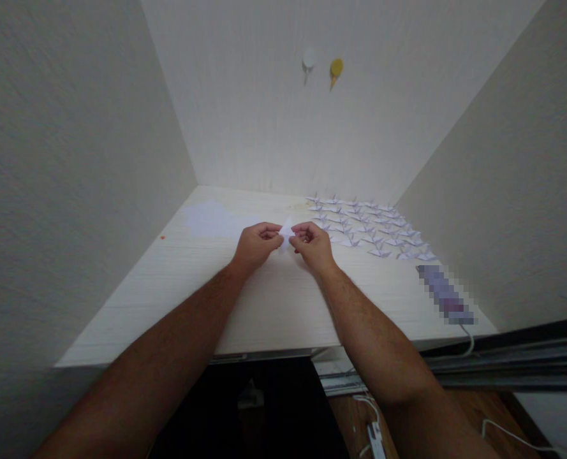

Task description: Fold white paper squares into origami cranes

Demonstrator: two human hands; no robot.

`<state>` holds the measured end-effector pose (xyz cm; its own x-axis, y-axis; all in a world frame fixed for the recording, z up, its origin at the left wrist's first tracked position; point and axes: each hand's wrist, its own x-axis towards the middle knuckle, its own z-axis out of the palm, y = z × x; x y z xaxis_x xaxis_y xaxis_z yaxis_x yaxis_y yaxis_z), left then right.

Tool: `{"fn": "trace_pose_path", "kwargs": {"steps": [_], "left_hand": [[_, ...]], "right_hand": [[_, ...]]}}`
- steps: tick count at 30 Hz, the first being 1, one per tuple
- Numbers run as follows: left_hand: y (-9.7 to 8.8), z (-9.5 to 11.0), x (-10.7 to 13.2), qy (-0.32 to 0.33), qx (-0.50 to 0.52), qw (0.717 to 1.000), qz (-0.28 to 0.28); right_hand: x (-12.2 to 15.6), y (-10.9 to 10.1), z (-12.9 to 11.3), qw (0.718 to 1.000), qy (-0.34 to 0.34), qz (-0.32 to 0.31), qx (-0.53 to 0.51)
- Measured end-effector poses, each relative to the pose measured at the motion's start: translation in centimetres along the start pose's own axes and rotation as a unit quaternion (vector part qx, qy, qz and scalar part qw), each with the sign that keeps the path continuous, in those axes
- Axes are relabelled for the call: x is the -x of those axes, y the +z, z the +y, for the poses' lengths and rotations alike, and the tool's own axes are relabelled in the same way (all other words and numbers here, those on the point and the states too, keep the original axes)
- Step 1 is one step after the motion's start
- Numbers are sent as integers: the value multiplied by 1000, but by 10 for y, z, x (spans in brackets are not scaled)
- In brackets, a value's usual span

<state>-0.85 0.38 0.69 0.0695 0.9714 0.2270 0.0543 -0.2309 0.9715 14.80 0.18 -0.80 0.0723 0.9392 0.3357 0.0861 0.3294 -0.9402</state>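
Note:
Between my two hands is a small piece of folded white paper point(287, 228), held just above the middle of the desk. My left hand point(259, 244) pinches its left side between thumb and fingers. On the opposite side, my right hand point(314, 243) grips the paper the same way. One pointed tip of the paper rises above the fingertips; part of the rest is hidden behind them. Right of my hands, several white folded paper cranes point(353, 210) stand in rows on the desk.
White paper sheets point(206, 218) lie at the back left of the white desk point(168, 299). A small red bit point(162, 238) is near the left edge. At the right lies a blurred-out device point(444, 294) with a cable point(469, 344). Walls enclose the desk on three sides.

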Motion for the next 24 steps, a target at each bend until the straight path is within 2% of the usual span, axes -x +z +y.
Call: {"fn": "trace_pose_path", "kwargs": {"steps": [4,10,18,24], "left_hand": [[0,-4,0,35,14,999,-30],[0,-5,1,64,-18,997,-31],[4,-2,1,8,26,1000,3],[2,-2,0,-6,72,997,-16]], "right_hand": [[2,1,-4,1000,7,-15,-5],[4,2,-9,997,35,-62,-28],[5,1,-9,998,0,-49,-35],[2,1,-6,997,18,-53,-55]]}}
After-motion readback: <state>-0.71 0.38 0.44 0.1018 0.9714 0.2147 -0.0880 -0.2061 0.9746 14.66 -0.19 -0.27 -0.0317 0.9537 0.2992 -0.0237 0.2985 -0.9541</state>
